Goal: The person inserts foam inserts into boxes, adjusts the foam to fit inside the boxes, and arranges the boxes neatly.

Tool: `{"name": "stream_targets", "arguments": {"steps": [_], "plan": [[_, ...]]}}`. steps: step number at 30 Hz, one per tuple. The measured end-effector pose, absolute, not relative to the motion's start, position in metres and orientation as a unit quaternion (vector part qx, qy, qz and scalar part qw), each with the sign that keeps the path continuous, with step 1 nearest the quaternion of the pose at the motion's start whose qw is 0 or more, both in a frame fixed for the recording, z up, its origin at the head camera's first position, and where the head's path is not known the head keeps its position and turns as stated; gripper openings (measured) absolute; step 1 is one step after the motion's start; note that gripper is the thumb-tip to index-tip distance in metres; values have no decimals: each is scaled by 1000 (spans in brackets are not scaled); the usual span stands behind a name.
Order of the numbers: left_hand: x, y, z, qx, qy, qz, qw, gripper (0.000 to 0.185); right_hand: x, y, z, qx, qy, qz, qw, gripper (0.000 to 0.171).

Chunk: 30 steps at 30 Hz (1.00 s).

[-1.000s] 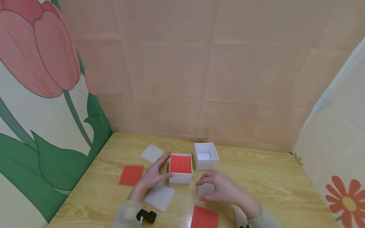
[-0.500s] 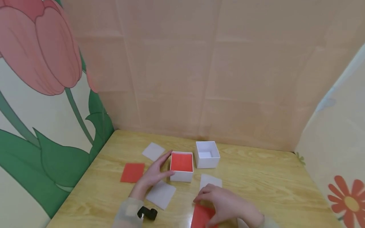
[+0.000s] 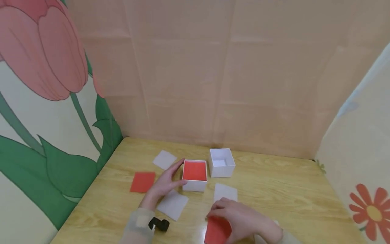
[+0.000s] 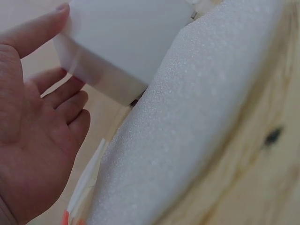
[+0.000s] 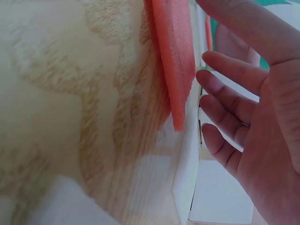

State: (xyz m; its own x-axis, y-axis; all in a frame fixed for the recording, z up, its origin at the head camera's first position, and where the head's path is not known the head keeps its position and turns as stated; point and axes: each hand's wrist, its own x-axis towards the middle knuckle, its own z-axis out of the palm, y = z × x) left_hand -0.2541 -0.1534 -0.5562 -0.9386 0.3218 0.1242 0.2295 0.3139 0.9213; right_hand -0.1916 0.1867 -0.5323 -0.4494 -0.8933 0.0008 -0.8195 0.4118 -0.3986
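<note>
My left hand point(image 3: 170, 179) lies flat on the wooden table point(image 3: 274, 189), its straight fingers and thumb touching the left side of a white box point(image 3: 195, 184) lined with red foam. In the left wrist view the left hand point(image 4: 37, 136) shows relaxed fingers by that box point(image 4: 122, 42). Near the front edge my right hand point(image 3: 223, 211) hovers over the top edge of a red foam sheet point(image 3: 215, 232). The right wrist view has its fingers point(image 5: 234, 122) loosely spread beside the red sheet point(image 5: 173, 56), not gripping it.
An empty white box point(image 3: 221, 162) stands right of the red-lined one. White foam sheets lie at the back left point(image 3: 164, 159), under my left forearm point(image 3: 172, 204) and ahead of my right hand point(image 3: 225, 192). Another red sheet point(image 3: 142, 182) lies left. Printed panels wall in the table.
My right hand has drawn back from the white sheet to the red sheet at the front edge. The left hand has stayed against the red-lined box.
</note>
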Motion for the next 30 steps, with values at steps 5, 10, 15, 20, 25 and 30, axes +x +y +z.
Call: {"name": "stream_targets", "arguments": {"steps": [5,10,15,20,25,30], "plan": [[-250,-153,-561,157,814,556,54,91,-188,187,-540,-524,828,-178,96,73],[-252,-151,-560,167,807,564,50,91,-191,190,-544,-533,827,-164,76,72],[-258,-152,-557,166,811,559,43,90,-200,190,-538,-522,829,-161,119,80],[-264,-151,-555,178,812,554,43,92,-205,192,-528,-522,827,-143,154,89],[-265,-151,-557,179,807,561,43,91,-208,191,-521,-520,826,-128,177,90],[-263,-154,-559,174,801,571,44,91,-207,188,-522,-511,829,-125,191,90]]}}
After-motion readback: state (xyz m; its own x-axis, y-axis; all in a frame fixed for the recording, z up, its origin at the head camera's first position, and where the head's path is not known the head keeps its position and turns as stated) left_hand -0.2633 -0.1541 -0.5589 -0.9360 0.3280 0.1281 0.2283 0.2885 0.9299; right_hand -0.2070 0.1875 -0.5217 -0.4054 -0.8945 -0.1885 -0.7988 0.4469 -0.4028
